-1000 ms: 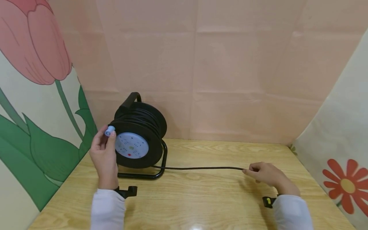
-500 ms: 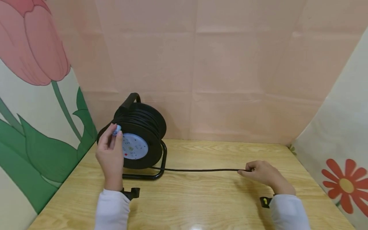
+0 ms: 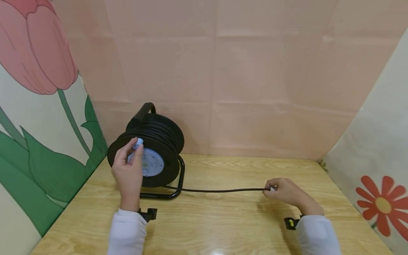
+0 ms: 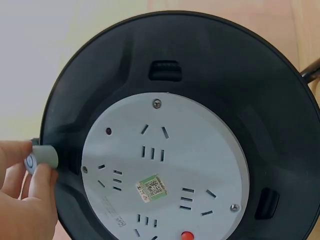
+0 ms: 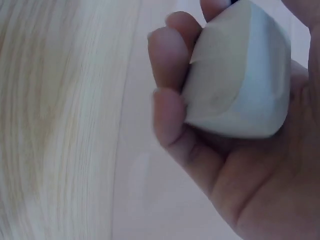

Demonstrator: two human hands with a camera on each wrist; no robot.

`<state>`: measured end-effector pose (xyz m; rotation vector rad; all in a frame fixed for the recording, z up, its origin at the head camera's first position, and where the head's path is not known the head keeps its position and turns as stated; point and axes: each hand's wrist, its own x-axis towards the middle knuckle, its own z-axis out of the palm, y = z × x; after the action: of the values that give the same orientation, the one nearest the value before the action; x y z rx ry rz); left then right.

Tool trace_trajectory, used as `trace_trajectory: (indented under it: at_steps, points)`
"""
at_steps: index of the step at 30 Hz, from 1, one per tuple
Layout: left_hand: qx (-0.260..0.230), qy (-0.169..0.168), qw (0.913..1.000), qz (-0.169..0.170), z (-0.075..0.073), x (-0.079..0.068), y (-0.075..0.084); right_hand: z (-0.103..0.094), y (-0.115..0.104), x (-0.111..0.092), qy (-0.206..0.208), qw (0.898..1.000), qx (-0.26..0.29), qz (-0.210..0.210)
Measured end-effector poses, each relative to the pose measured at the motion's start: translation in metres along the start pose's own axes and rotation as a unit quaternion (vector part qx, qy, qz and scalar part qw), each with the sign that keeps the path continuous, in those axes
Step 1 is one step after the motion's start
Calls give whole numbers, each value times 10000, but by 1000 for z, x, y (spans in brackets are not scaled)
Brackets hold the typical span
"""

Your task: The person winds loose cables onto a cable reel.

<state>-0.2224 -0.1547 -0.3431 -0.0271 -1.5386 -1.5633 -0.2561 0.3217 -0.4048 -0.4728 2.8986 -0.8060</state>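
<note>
A black cable reel [image 3: 170, 161] stands at the left of the table on a tube frame. Its pale blue socket plate [image 4: 215, 145] carries several sockets and a red button. My left hand [image 3: 129, 173] pinches the small light blue knob [image 3: 139, 142] near the rim of the reel's face between thumb and fingers. A black cable [image 3: 220, 191] runs from the reel's underside rightward to my right hand [image 3: 287, 191]. That hand grips a white plug [image 5: 235, 75] at the cable's end, mostly covered in the head view; its pins do not show.
The wooden table [image 3: 223, 223] meets a pink backdrop [image 3: 255, 88] close behind the reel. Flower-patterned panels stand at the left [image 3: 47, 152] and right [image 3: 366, 148]. A black carrying handle [image 3: 145, 111] rises above the reel.
My left hand has moved right with the knob, and the reel has turned clockwise. My right hand has shifted slightly left, and a bit of the white plug now shows in it.
</note>
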Motion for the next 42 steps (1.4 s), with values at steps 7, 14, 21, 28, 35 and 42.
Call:
trace_trajectory:
  at_steps: [7,14,21,28,35,42]
  points:
    - [178,-368,9991,-95,4,-4,3,2,-8,1,-79,9998,178,-61]
    - [-33,-719,9974,-23,10,-7,3,5,-14,4,-24,9988,105,-482]
    - [-14,-915,9958,13,11,-10,2,8,-19,3,109,9971,25,-750]
    - [93,-1051,9942,214,15,-14,19,9,-28,4,59,9958,-10,-919]
    - [310,-1266,9910,317,17,-18,39,13,-32,8,13,9935,-60,-1134]
    - [548,-1436,9862,608,21,-20,35,21,-37,12,79,9916,29,-1294]
